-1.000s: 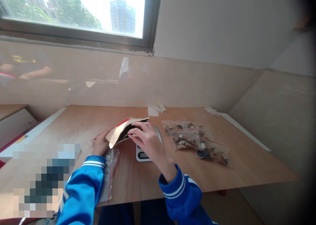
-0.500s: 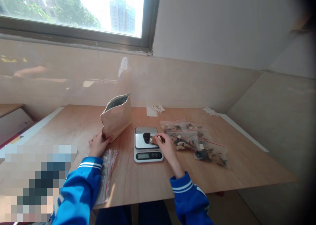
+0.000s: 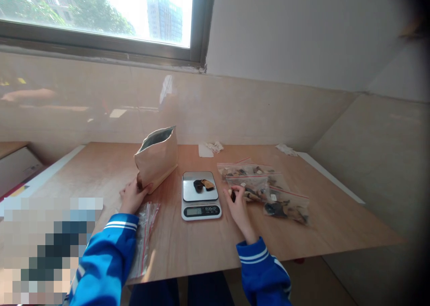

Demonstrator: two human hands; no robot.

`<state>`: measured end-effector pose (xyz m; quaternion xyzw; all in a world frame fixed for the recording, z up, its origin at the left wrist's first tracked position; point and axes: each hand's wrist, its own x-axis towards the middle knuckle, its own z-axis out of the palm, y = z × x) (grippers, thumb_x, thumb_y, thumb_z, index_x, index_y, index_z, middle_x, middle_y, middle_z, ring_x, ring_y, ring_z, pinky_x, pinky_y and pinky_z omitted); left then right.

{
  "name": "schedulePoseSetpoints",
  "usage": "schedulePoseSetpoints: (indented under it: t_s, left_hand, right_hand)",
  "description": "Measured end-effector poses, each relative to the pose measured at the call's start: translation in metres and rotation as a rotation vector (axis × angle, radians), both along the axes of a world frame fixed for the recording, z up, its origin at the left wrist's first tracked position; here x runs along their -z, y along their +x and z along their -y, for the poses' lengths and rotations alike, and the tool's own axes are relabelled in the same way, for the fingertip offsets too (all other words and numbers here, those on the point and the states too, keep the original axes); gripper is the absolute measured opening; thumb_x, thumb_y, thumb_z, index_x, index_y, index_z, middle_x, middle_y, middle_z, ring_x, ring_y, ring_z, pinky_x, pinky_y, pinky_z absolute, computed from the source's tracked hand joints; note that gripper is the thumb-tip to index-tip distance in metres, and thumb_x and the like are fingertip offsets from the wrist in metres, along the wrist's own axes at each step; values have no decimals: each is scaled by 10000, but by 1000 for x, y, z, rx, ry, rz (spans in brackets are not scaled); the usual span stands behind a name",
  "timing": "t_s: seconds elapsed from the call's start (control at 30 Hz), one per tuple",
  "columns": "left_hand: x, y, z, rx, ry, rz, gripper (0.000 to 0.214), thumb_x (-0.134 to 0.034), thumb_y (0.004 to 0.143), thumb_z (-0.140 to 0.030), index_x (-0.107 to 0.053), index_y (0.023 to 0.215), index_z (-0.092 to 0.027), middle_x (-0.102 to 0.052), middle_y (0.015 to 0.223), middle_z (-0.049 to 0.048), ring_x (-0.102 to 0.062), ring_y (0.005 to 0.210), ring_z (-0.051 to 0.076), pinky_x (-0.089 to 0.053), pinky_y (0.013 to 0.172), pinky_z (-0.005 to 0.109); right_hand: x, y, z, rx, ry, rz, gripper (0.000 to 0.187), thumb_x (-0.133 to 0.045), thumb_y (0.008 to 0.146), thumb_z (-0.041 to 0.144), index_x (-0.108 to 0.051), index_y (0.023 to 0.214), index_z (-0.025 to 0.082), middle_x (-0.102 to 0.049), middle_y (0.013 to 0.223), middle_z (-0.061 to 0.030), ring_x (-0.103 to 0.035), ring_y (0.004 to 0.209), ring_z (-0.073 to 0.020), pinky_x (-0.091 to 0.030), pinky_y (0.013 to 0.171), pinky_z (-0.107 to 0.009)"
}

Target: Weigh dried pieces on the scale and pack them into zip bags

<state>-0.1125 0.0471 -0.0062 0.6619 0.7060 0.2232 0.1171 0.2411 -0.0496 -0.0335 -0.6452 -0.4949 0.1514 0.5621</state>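
On the wooden surface (image 3: 188,247), roughly mid-view: white digital scale (image 3: 190,180), display lit, reading too small to make out. Two pieces on its steel plate, a blackish piece (image 3: 198,186) and a tan-brown piece (image 3: 207,185), touching side by side. Left of the scale, a kraft paper pouch (image 3: 156,162) stands upright, mouth open, dull grey inside. Left hand (image 3: 133,196) closed about the pouch's lower near corner, thumb along the near face; other fingers partly hidden. Right hand (image 3: 238,204) just right of the scale, clear of the plate, thumb and fingertips pinching a small dark-and-pale piece (image 3: 232,195). Just beyond that hand, a loose group of filled zip bags (image 3: 287,207), clear with red seal lines, overlapping, holding dark and tan dried-looking pieces; small white labels show. Beside the left sleeve (image 3: 119,234), blue with white stripes, a flat clear zip bag (image 3: 146,234) lies near the front edge. Along the back, by the tiled wall (image 3: 235,113): white paper (image 3: 205,151), crumpled tissue (image 3: 215,146).
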Motion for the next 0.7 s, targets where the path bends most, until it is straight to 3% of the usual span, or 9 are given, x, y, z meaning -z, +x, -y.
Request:
schedulePoseSetpoints:
  t_s: [0.07, 0.17, 0.33, 0.47, 0.57, 0.7]
  left_hand:
    - [0, 1, 0, -1, 6, -1, 599, -431, 813, -552, -519, 1261, -165, -641, 1139, 158, -510, 1148, 368, -337, 933, 486]
    - [0, 1, 0, -7, 13, -5, 586, -434, 813, -553, -519, 1244, -165, -647, 1119, 160, -513, 1139, 372, -336, 924, 484]
    - [0, 2, 0, -13, 21, -2, 552, -429, 808, -566, -556, 1171, -170, -656, 1093, 158, -522, 1128, 370, -344, 908, 475]
    - [0, 2, 0, -15, 2, -5, 544, -438, 808, -554, -567, 1161, -161, -660, 1091, 159, -530, 1117, 363, -346, 907, 475]
    - [2, 1, -1, -4, 19, -10, 563, -433, 816, -551, -556, 1199, -158, -650, 1130, 164, -521, 1138, 366, -347, 913, 482]
    - [5, 1, -2, -3, 28, -16, 574, -432, 823, -546, -538, 1238, -164, -636, 1165, 165, -503, 1172, 373, -345, 924, 486]
  right_hand:
    - [8, 1, 6, 18, 30, -54, 396, -583, 818, 552, -481, 965, 199, -594, 826, -27, -592, 741, -179, -498, 704, -316]
    - [-3, -9, 8, -65, 70, -9, 320, -602, 836, 491, -513, 936, 200, -595, 837, -24, -587, 741, -166, -500, 702, -303]
    - [-39, -48, -10, -246, 104, 427, 194, -670, 839, 330, -600, 966, 202, -590, 990, -71, -588, 933, -219, -497, 822, -351]
    - [-39, -69, -25, -187, 27, 724, 227, -704, 813, 323, -608, 964, 182, -584, 987, -108, -582, 884, -265, -507, 758, -395]
    - [-33, -69, -22, -153, 38, 756, 289, -609, 876, 396, -576, 1052, 169, -575, 1057, -139, -579, 918, -278, -505, 765, -411]
    - [-29, -54, -5, -134, 94, 620, 306, -451, 951, 388, -499, 1160, 169, -549, 1123, -144, -558, 1017, -267, -485, 856, -435]
